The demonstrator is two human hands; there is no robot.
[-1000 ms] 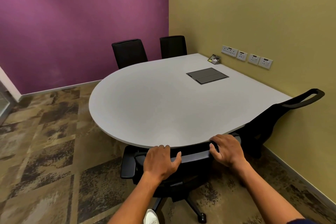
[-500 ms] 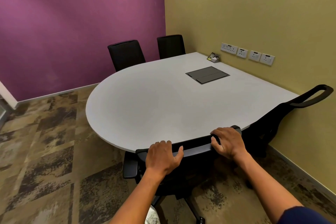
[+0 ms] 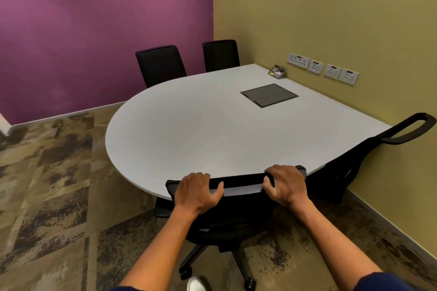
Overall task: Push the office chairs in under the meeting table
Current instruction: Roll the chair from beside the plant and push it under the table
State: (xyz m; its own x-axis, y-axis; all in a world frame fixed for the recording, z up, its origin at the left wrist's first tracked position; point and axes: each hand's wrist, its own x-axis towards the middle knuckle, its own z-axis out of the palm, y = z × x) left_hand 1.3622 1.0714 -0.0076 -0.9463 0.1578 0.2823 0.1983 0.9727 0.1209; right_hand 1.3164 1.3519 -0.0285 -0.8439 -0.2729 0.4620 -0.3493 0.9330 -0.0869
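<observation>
No text can be read — the wall sockets (image 3: 322, 68) show only blurred marks.

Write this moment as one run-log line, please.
left hand: grips chair backrest | right hand: grips same | chair: at meeting table edge

Single head view, looking forward and down from the near curved edge of the worktop (image 3: 212, 130).

The camera sits above the chair back (image 3: 241, 184) at the worktop's near edge, close enough that both forearms run in from the bottom of the frame. It faces across the worktop toward its far right corner, where the purple wall (image 3: 94, 30) and yellow wall (image 3: 331, 19) meet. Wide-angle bending shows at the frame's edges. There is no second view.
</observation>
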